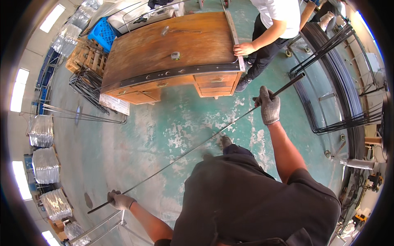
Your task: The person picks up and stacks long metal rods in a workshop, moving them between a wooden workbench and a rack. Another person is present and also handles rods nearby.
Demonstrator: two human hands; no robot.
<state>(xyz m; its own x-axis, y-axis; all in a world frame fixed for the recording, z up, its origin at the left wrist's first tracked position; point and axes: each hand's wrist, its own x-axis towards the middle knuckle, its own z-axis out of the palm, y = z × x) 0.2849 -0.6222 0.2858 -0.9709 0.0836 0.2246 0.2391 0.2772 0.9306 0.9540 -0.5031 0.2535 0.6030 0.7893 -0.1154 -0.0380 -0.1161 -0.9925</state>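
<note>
I see a long rod [205, 140] slanting from the left hand [122, 201] to the right hand [269, 108], the one nearer the desk [143, 45]; both hands' fingers wrap around it.

Desk: a brown wooden desk [143, 47] stood on the floor [193, 108], its top scuffed.
Desktop: a small boxy tool [175, 55] lay there.
Far left corner: a blue crate [103, 34] sat beside a wooden pallet [84, 58].
Left wall: silver-wrapped bundles [46, 165] stood in a row near bright windows [19, 91].
Desk's right end: a co-worker [282, 18] in a white shirt stood there.
Right side: long dark bars [347, 76] lay stacked.
</note>
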